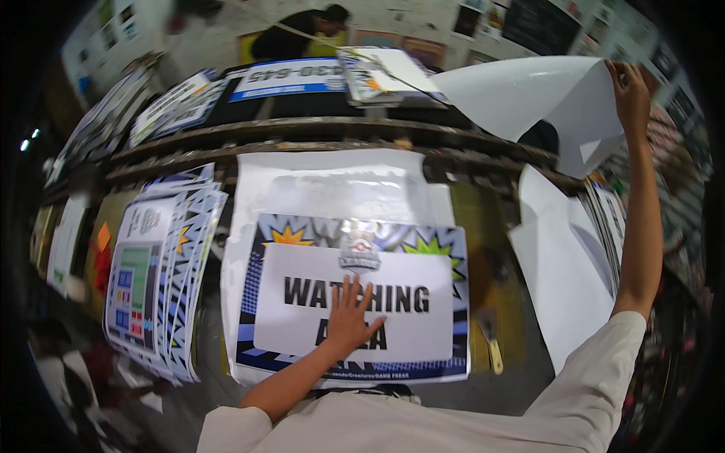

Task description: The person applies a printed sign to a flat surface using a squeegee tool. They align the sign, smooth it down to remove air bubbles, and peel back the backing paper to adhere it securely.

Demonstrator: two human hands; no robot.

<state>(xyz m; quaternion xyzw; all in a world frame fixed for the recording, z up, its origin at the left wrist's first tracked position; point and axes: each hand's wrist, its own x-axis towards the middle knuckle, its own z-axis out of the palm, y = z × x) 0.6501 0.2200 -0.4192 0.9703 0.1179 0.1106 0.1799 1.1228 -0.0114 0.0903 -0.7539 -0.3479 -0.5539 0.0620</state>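
My left hand (350, 321) lies flat, fingers spread, on a printed sign (430, 298). The sign has black lettering on a white panel and a blue, starburst-patterned border. Beneath it, a larger white sheet (264, 181) sticks out at the far and left sides. Up at the far right, my right hand (629, 90) pinches the corner of a big, glossy white sheet (521, 87). That sheet hangs curled in the air and sags toward the far table. To the right of the sign lies a scraper (492, 347) with a pale yellow handle.
A stack of printed boards (143, 279) stands on the left. Another loose white sheet (555, 257) drapes over stacked boards on the right. Wooden rails (325, 130) cross behind the sign. Beyond them lie more signs (291, 79), and a person in dark clothes (291, 38) bends over.
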